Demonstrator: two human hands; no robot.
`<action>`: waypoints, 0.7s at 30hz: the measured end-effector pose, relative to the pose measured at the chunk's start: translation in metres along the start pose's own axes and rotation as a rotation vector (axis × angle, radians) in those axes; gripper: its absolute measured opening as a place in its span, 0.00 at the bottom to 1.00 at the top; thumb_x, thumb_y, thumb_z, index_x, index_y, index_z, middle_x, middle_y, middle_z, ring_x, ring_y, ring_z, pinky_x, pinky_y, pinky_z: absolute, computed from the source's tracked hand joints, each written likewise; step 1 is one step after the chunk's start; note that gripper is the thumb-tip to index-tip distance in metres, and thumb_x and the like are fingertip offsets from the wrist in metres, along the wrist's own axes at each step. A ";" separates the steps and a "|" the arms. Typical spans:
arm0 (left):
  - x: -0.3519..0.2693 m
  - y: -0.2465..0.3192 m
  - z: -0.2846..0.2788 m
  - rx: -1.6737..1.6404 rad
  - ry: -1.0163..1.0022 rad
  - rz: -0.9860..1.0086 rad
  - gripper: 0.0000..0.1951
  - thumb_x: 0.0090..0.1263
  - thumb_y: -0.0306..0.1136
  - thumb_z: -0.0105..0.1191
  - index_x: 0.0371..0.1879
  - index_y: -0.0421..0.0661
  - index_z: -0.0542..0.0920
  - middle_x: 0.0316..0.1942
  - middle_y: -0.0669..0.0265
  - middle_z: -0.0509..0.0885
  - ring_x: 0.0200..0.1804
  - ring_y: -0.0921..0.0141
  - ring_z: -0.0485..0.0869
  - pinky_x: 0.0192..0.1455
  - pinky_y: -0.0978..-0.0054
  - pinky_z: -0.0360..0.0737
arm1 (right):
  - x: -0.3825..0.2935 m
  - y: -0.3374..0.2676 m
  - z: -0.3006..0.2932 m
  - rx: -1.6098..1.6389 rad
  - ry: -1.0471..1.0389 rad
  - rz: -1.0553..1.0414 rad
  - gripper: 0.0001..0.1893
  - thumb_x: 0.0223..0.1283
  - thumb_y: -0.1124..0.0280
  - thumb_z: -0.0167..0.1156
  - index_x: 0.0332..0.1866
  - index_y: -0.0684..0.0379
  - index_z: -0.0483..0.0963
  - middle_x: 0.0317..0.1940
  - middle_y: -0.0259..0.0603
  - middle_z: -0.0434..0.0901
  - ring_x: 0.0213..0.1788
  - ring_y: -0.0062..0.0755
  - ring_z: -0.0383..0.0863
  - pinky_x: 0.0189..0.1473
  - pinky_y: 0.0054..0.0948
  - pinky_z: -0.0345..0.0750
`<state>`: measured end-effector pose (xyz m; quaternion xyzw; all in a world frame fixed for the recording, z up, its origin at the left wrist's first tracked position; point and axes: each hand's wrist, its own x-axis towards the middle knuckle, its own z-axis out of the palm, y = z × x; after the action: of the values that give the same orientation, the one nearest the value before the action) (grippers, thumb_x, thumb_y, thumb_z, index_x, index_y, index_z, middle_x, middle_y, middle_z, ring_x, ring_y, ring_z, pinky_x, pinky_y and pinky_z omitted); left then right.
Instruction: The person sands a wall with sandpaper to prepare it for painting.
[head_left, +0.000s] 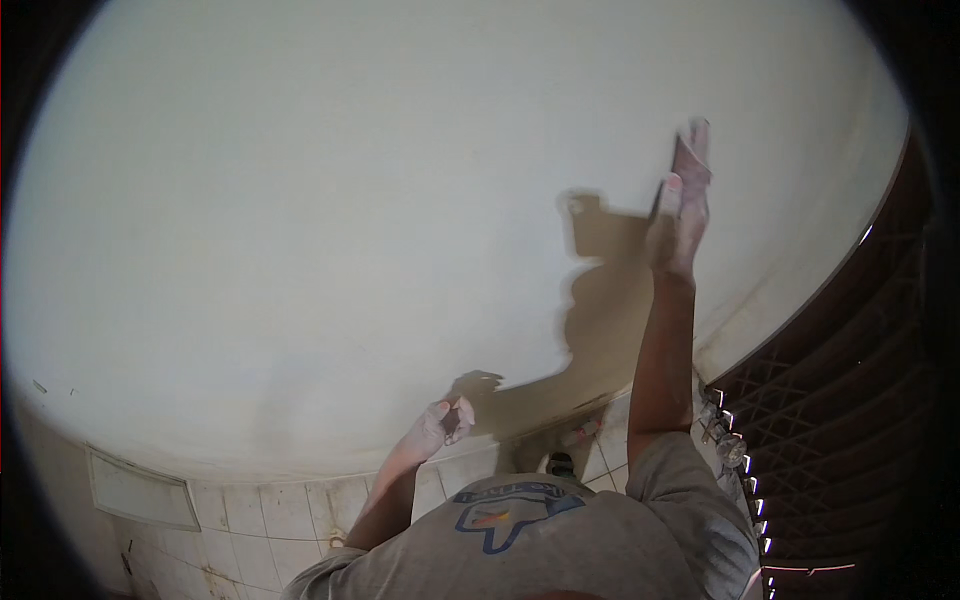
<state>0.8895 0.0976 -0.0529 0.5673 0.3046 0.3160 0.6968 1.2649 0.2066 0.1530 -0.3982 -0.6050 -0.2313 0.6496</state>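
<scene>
In front of me is a broad, pale plastered wall (360, 187). My right hand (684, 232) is raised high at the right, its arm stretched out and its fingers dusted white. Between its thumb and fingers it grips a brown folded sheet, apparently sandpaper (689, 163), at the wall. My left hand (433, 431) is low, near the wall's lower edge, also coated in white dust. Its fingers are curled around a dark patch; I cannot tell whether that is a held piece or the shaded palm.
White tiles (289, 517) run along the wall's foot. A framed panel (142, 487) is at lower left. On the right stands a dark slatted shutter (832, 420), with clutter (729, 450) along its edge. My dark shoe (560, 463) and a small red-and-white item (589, 430) show below.
</scene>
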 end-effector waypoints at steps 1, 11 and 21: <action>-0.002 0.001 0.001 0.000 -0.001 -0.002 0.40 0.71 0.78 0.35 0.36 0.47 0.79 0.22 0.74 0.71 0.23 0.77 0.69 0.27 0.78 0.64 | 0.004 -0.009 0.006 0.036 -0.029 -0.081 0.26 0.79 0.62 0.38 0.73 0.64 0.68 0.78 0.57 0.60 0.81 0.58 0.54 0.82 0.50 0.47; -0.013 0.034 0.018 -0.020 0.150 -0.153 0.08 0.71 0.33 0.46 0.35 0.45 0.78 0.24 0.72 0.72 0.26 0.77 0.70 0.29 0.78 0.67 | -0.099 -0.021 0.018 -0.101 -0.064 -0.098 0.25 0.78 0.67 0.41 0.72 0.73 0.67 0.76 0.59 0.64 0.81 0.54 0.57 0.81 0.49 0.51; -0.021 0.051 0.023 -0.093 0.199 -0.122 0.07 0.65 0.31 0.48 0.34 0.43 0.78 0.23 0.70 0.72 0.25 0.75 0.69 0.30 0.75 0.67 | 0.038 -0.135 0.036 0.272 -0.341 -0.093 0.25 0.72 0.77 0.45 0.73 0.65 0.68 0.78 0.50 0.62 0.80 0.53 0.59 0.79 0.50 0.56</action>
<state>0.8901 0.0755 0.0029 0.4804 0.3913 0.3415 0.7067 1.1432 0.1643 0.2198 -0.3117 -0.7495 -0.1065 0.5742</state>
